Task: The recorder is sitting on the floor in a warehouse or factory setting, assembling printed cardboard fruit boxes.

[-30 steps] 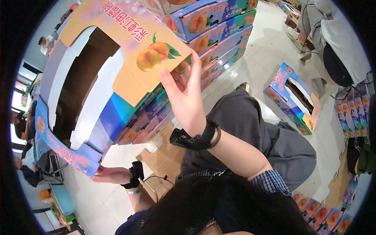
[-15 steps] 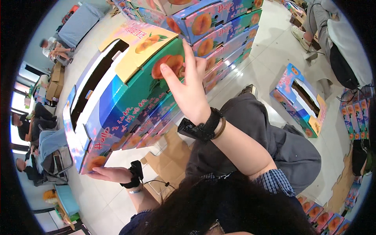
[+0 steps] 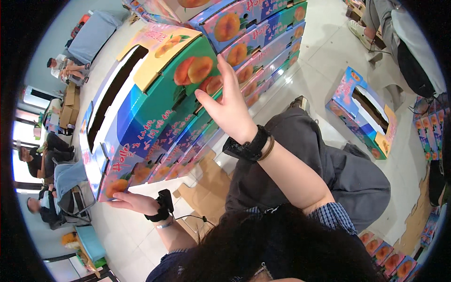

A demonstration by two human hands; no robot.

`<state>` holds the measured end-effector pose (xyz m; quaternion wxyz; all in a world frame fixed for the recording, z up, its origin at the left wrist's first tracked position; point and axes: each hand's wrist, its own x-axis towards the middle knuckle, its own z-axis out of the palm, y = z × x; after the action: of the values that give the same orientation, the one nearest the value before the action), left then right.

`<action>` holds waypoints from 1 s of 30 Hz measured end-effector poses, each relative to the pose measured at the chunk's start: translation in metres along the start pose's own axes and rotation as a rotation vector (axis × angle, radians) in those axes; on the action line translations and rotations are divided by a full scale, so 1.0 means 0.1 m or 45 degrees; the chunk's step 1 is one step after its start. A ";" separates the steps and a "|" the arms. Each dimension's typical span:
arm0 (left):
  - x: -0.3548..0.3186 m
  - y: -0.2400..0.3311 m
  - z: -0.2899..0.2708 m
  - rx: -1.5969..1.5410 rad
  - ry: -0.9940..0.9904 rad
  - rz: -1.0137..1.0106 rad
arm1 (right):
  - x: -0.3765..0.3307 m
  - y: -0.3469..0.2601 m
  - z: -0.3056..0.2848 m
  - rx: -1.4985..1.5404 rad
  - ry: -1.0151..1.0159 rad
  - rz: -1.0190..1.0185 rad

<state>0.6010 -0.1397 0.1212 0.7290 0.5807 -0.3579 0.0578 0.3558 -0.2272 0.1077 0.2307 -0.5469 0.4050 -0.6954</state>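
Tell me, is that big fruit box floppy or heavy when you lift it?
Probably light: the box looks empty through its top cutout, and the left hand and right hand hold it tilted in the air. Likely fairly stiff, since its cardboard walls keep their shape. The glossy print might be a bit slippery.

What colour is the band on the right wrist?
Black, with a thin brown ring beside it; head view.

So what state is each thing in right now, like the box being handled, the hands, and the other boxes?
Held fruit box: tilted, off the floor, slot opening showing on top.
Left hand: under the box's lower corner.
Right hand: open, fingers spread on the box's side.
Stacked boxes: piled flat.
Floor box: on the floor, open-topped.
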 end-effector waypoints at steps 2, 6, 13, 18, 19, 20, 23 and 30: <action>-0.03 0.05 0.04 0.099 0.011 -0.193 | -0.02 0.03 -0.01 0.059 -0.005 0.041; 0.04 -0.05 0.05 0.061 -0.010 -0.152 | -0.01 0.05 -0.01 0.071 -0.025 0.052; 0.03 -0.05 0.11 0.038 -0.063 -0.085 | -0.02 0.05 -0.06 -0.041 -0.131 0.066; 0.04 -0.04 0.15 0.043 -0.046 -0.107 | -0.02 0.10 -0.06 -0.155 -0.125 -0.025; 0.05 -0.05 0.15 0.000 -0.070 -0.105 | -0.01 0.10 -0.06 -0.162 -0.130 -0.030; 0.05 -0.05 0.15 -0.044 -0.093 -0.102 | 0.00 0.08 -0.06 -0.162 -0.126 -0.027; 0.04 -0.05 0.17 -0.038 -0.052 -0.063 | 0.00 0.05 -0.05 -0.187 -0.129 -0.032; -0.02 -0.11 0.21 -0.005 -0.059 -0.008 | -0.01 0.07 -0.05 -0.301 -0.120 -0.079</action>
<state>0.5959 -0.1610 0.1129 0.7217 0.5815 -0.3732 0.0412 0.3502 -0.2286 0.1015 0.1616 -0.6146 0.4556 -0.6233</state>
